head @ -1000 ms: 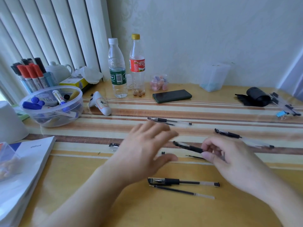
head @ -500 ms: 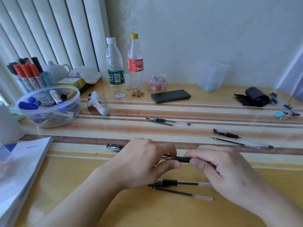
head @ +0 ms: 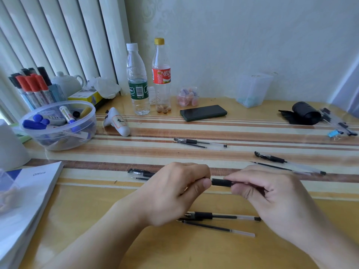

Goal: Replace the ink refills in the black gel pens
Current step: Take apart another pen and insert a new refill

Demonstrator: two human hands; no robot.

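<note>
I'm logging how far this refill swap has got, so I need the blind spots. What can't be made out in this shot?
Head view only:
- Held pen: only its black grip shows; the left hand and right hand cover both ends, so whether the tip is unscrewed cannot be told.
- Pen behind the left hand: mostly hidden.
- Clear bag of pens: cut by the right edge.
- Bottle label print: too small.

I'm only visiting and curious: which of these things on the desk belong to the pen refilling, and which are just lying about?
In use: held pen, left hand, right hand, near pen, loose refill, far pens.
Lying about: phone, bottles, marker tub, booklet.
</note>
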